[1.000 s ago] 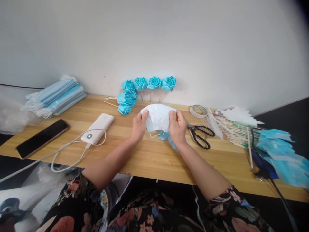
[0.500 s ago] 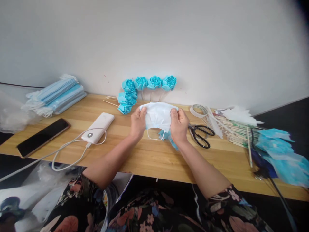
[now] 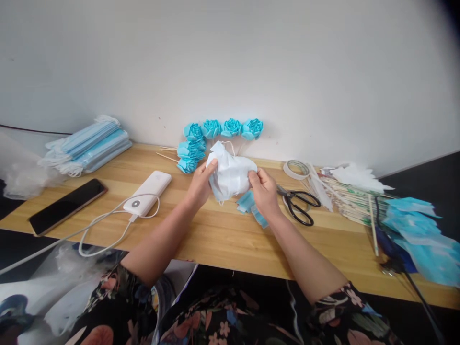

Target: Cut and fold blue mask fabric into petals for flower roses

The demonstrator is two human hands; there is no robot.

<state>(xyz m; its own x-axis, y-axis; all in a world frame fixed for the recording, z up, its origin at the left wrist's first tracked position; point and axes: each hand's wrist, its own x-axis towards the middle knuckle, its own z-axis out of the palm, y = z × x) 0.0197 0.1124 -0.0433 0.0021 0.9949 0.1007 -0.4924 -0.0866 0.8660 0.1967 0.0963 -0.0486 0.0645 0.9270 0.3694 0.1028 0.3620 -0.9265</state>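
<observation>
Held above the middle of the table is a face mask [image 3: 233, 175], its white side towards me and its ear loops hanging loose. My left hand [image 3: 201, 184] pinches the mask's left edge, thumb on top. At the opposite edge, my right hand [image 3: 264, 191] grips it between thumb and fingers. Below the mask, cut blue strips [image 3: 257, 211] lie on the wood near my right hand. Black-handled scissors [image 3: 300, 203] rest just to the right of that hand. Behind the mask, several blue flowers [image 3: 232, 128] on sticks lean at the wall or lie on the table.
At the back left sits a stack of blue masks [image 3: 91, 143]. A phone [image 3: 68, 206] and a white power bank [image 3: 148, 194] with a cable lie in front. To the right are a tape roll [image 3: 295, 169], wooden sticks [image 3: 350, 201], blue pieces [image 3: 420, 235] and a glue gun [image 3: 395, 254].
The mask has gone from flat and level to tilted and crumpled, its left end raised. My left hand has shifted slightly left and down. Both hands still hold it.
</observation>
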